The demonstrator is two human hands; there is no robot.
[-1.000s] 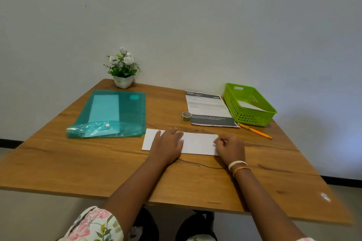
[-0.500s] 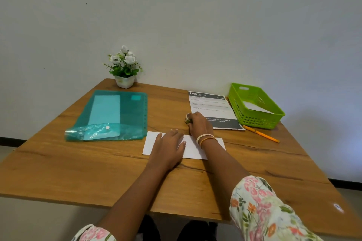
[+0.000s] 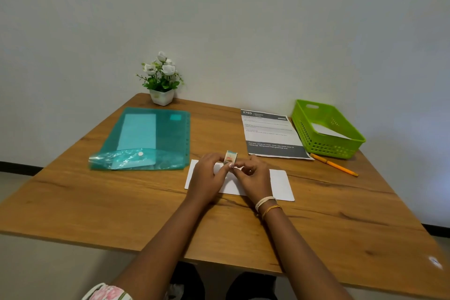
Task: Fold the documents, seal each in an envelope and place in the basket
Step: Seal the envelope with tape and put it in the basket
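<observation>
Both hands are up over the envelope [image 3: 280, 184], sharing a little tape roll [image 3: 231, 156]. The left hand [image 3: 210, 179] pinches the roll, and the right hand [image 3: 253, 179] has curled fingers picking at it, probably hunting for the tape end. The envelope lies flat on the desk [image 3: 121, 202] right under them, long axis running left to right. The basket [image 3: 326, 146] sits far right, nearer the right hand.

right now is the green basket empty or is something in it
Not empty: one flat white piece, likely an envelope, lies inside the green basket.
</observation>
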